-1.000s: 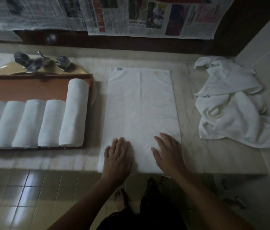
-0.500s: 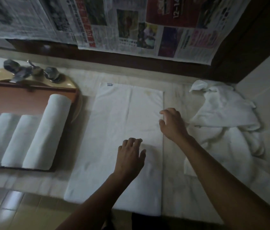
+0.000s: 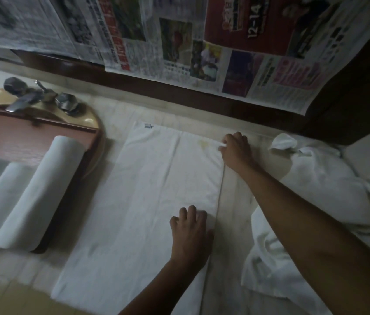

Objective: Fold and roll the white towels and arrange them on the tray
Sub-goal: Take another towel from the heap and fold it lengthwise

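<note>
A white towel (image 3: 152, 201) lies flat and folded lengthwise on the counter, a small label at its far left corner. My right hand (image 3: 236, 151) pinches the towel's far right corner. My left hand (image 3: 191, 233) rests on the towel near its right edge, fingers curled against the cloth. To the left, a brown wooden tray (image 3: 20, 135) holds several rolled white towels (image 3: 41, 194) side by side.
A heap of loose white towels (image 3: 315, 201) lies on the counter at the right. A metal faucet (image 3: 38, 96) and a tan sink rim sit behind the tray. Newspaper sheets (image 3: 179, 42) hang on the wall beyond. The counter's front edge is at bottom left.
My right hand has reached from the towel's near end to its far right corner and taken hold of it. My left hand has shifted toward the right edge. The view tilted forward.
</note>
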Demonstrator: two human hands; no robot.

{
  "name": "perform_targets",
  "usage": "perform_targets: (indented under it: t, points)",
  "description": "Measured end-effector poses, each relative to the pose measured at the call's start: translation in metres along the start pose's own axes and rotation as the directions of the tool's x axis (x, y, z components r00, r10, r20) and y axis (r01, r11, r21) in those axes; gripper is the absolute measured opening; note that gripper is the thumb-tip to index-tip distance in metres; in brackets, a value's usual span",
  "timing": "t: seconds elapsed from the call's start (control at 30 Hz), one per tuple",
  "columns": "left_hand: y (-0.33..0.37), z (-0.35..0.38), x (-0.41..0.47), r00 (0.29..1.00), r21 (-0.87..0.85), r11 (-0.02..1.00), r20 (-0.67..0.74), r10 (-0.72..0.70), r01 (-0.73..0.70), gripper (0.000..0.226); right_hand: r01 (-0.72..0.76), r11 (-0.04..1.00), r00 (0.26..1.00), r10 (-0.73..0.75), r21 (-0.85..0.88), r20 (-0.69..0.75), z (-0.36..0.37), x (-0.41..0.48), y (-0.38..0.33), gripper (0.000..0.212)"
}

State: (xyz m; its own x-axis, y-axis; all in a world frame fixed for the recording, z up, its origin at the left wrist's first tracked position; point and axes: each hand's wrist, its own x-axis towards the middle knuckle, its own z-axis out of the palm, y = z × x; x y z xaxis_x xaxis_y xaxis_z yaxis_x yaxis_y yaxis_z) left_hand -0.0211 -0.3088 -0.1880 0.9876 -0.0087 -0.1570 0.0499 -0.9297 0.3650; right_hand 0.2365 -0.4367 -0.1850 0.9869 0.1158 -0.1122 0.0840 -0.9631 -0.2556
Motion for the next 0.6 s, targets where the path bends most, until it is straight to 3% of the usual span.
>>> perform_targets:
  t: [0.1, 0.33, 0.4, 0.5, 0.6]
  points:
    - [0.005, 0.006, 0.003, 0.999, 0.037, 0.999, -0.02, -0.028, 0.029, 0.043, -0.023, 0.997, 1.0, 0.023, 0.08, 0.0, -0.004, 0.01, 0.006, 0.013]
    - [0.03, 0.009, 0.015, 0.993, 0.112, 0.988, 0.032, -0.111, 0.107, 0.042, -0.121, 0.922, 0.992, 0.099, 0.367, 0.077, -0.045, 0.025, 0.017, 0.015]
    - [0.036, 0.006, 0.017, 0.993, 0.101, 0.989, 0.042, -0.11, 0.105, 0.029, -0.135, 0.871, 0.991, 0.117, 0.472, 0.069, -0.049, 0.025, 0.018, 0.009]
    - [0.037, -0.002, 0.02, 0.995, 0.02, 0.997, 0.06, -0.078, 0.077, 0.02, -0.198, 0.754, 0.98, 0.163, 0.626, 0.112, -0.048, 0.02, 0.022, 0.017]
    - [0.029, -0.018, 0.022, 0.989, -0.204, 0.972, 0.116, -0.092, 0.114, 0.01, -0.268, 0.581, 0.963, 0.152, 0.769, 0.221, -0.048, 0.015, 0.02, 0.028]
